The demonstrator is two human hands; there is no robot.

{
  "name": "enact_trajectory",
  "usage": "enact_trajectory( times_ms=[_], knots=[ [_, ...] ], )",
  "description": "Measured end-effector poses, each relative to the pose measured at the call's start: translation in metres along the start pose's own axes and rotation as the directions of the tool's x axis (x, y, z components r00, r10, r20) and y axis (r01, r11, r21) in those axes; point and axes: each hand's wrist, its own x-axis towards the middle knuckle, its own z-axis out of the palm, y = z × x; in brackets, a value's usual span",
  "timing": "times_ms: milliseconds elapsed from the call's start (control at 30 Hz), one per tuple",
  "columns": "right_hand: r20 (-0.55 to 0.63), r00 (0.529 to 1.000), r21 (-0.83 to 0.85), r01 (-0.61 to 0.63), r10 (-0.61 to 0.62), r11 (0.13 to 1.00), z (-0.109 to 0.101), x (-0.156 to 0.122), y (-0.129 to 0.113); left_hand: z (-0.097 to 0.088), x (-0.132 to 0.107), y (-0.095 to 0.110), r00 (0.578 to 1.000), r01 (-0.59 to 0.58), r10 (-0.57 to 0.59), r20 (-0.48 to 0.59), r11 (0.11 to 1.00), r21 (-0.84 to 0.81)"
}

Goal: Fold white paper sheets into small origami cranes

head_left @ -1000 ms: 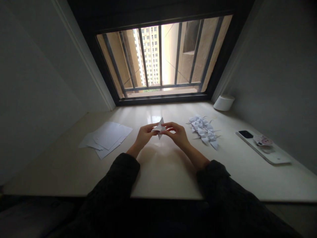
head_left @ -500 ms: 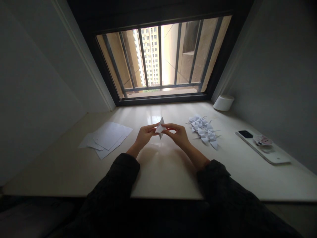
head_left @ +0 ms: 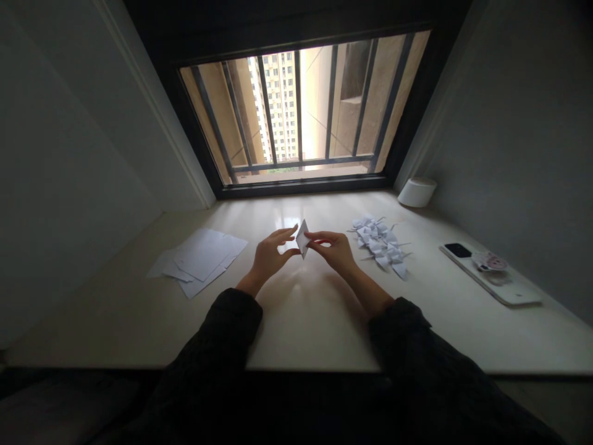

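Holds in the right hand a folded white paper piece, pinched between thumb and fingers at its right side. Presents the piece as a narrow diamond, standing nearly upright with one point up and one down, at the centre of the worktop, between both hands. Has the left hand spread, fingers apart from the piece and curved toward its left side, thumb tip at its lower left edge; cannot tell whether in contact there. Cannot tell the piece's height above the worktop.

Shows to the left, well apart from the hands, loose white paper sheets, overlapping and lying flat. Shows to the right, near the right hand, a cluster of folded paper cranes, crowded together with thin points sticking out. Includes farther right a white smartphone, back up, with a round pinkish attachment on it. Places a white tapered object by the right wall, near the dark window frame.
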Motion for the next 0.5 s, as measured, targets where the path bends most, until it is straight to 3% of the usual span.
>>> enact_trajectory(
  times_ms=[100, 233, 333, 500],
  knots=[
    [-0.022, 1.0, -0.043, -0.007, 0.006, 0.999, -0.001, 0.0, 0.001, 0.0, -0.002, 0.008, 0.974, -0.187, 0.211, -0.086, 0.956, 0.224],
    [-0.008, 1.0, -0.084, 0.008, -0.008, 0.996, 0.0, 0.0, 0.0, 0.003, -0.005, 0.013, 0.913, -0.333, 0.389, -0.121, 0.885, 0.326],
    [0.005, 1.0, -0.079, 0.01, -0.009, 0.997, 0.001, -0.001, -0.001, 0.004, -0.006, 0.013, 0.906, -0.324, 0.388, -0.168, 0.893, 0.313],
    [0.033, 0.999, -0.045, -0.016, 0.018, 0.999, 0.001, 0.0, 0.002, 0.005, -0.007, 0.015, 0.953, -0.201, 0.234, -0.191, 0.964, 0.177]
  ],
)
